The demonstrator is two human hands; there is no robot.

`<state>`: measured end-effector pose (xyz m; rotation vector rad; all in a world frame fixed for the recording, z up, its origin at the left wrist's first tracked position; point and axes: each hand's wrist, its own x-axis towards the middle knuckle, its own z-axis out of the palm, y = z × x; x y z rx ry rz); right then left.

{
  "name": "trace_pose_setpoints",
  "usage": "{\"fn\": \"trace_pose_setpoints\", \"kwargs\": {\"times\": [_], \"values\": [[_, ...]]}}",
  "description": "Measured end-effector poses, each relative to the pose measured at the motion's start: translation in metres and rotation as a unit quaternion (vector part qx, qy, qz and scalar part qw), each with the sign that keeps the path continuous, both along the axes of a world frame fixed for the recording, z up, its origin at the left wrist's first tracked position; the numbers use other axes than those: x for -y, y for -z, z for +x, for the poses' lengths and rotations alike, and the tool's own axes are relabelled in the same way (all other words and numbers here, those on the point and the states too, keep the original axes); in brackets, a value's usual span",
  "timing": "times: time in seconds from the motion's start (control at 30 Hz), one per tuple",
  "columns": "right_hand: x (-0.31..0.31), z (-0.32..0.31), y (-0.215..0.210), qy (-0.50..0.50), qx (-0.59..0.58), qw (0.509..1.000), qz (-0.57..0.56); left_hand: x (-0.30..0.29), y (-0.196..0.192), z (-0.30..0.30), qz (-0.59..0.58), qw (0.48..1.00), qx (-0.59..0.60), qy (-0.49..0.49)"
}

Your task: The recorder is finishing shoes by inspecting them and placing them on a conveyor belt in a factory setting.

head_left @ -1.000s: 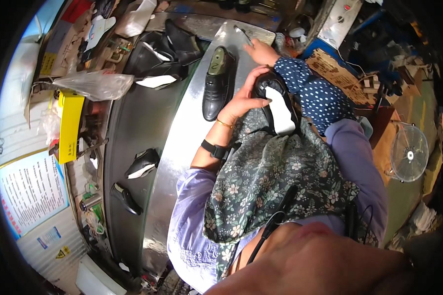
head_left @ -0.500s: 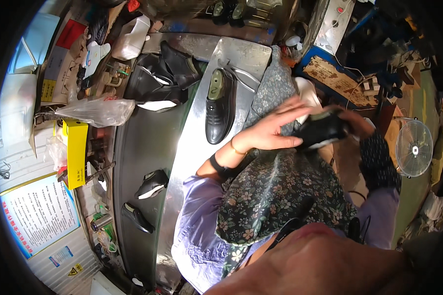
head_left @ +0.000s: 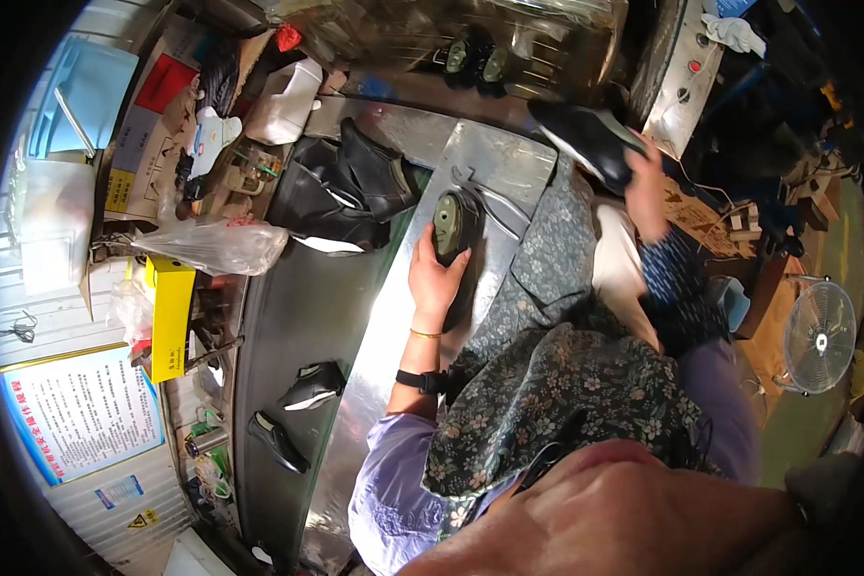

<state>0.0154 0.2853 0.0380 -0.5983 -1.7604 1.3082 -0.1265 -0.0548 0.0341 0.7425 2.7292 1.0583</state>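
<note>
On the metal bench (head_left: 504, 158), a black leather shoe (head_left: 459, 230) with a green last inside lies lengthwise. My left hand (head_left: 434, 286) grips it, thumb and fingers on either side of its near part. My right hand (head_left: 647, 192) is raised at the far right of the bench, closed around one end of a second black shoe (head_left: 586, 142) with a pale sole edge. That shoe is held tilted in the air, its other end toward the far left. A metal hand tool with long curved handles (head_left: 499, 209) lies beside the bench shoe.
Left of the bench runs a dark belt (head_left: 307, 298) carrying several black shoe uppers (head_left: 350, 187) at its far end and two black shoes (head_left: 314, 385) nearer. More shoes (head_left: 475, 65) stand on a rack beyond. A control box (head_left: 684, 82) and a fan (head_left: 820, 338) are at the right.
My left hand has left the held shoe and moved left onto the bench shoe. My right hand has carried the other shoe away from me, up toward the bench's far right corner.
</note>
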Motion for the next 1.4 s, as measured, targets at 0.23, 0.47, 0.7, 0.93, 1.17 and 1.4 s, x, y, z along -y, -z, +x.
{"fn": "trace_pose_setpoints", "kwargs": {"times": [0.23,0.47,0.7,0.93,1.17,1.4], "values": [[-0.032,-0.165,0.075,-0.087,0.33,0.919,0.197,0.001,0.014,-0.029,0.226,0.948,0.217,-0.053],[0.114,-0.007,-0.026,-0.465,0.017,0.84,-0.279,-0.038,-0.044,0.018,0.519,0.72,0.45,-0.098],[0.049,0.134,-0.144,-0.235,-0.022,0.937,-0.257,-0.104,-0.084,0.109,0.359,0.775,0.442,0.274],[-0.111,0.275,-0.178,0.205,0.162,0.912,0.317,-0.062,-0.025,0.122,0.189,0.847,0.394,0.304],[-0.24,0.333,-0.189,0.39,0.323,0.761,0.405,-0.045,0.001,0.118,0.16,0.877,0.385,0.239],[-0.244,0.32,-0.198,0.322,0.511,0.715,0.352,-0.059,-0.002,0.153,0.156,0.871,0.393,0.252]]}}
